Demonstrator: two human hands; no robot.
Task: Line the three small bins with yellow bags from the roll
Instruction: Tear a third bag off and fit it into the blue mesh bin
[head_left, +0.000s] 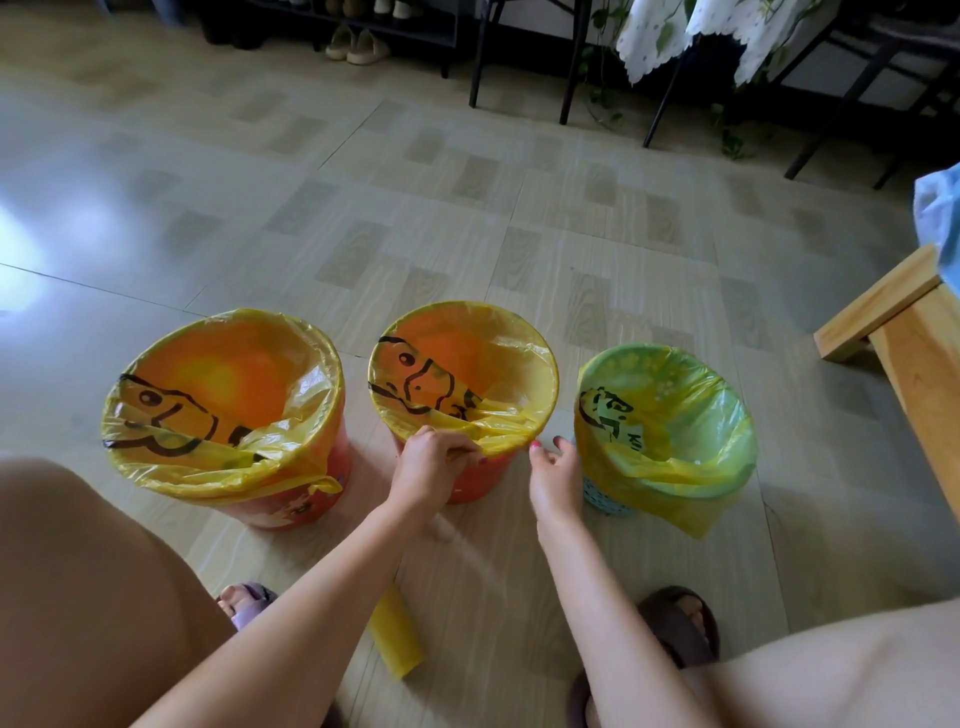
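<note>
Three small bins stand in a row on the tiled floor, each with a yellow bag inside and folded over its rim: a left orange bin (306, 506), a middle orange bin (480, 480) and a right green-blue bin (605, 501). My left hand (431, 470) pinches the yellow bag's edge (498, 441) at the middle bin's near rim. My right hand (556, 480) hovers with relaxed fingers between the middle and right bins, holding nothing. The yellow bag roll (396, 636) lies on the floor between my feet.
My knees fill the lower corners, with slippered feet (680, 626) near the roll. A wooden bench leg (904, 358) stands at the right. Chair legs (569, 78), a draped cloth and shoes (358, 47) line the far wall.
</note>
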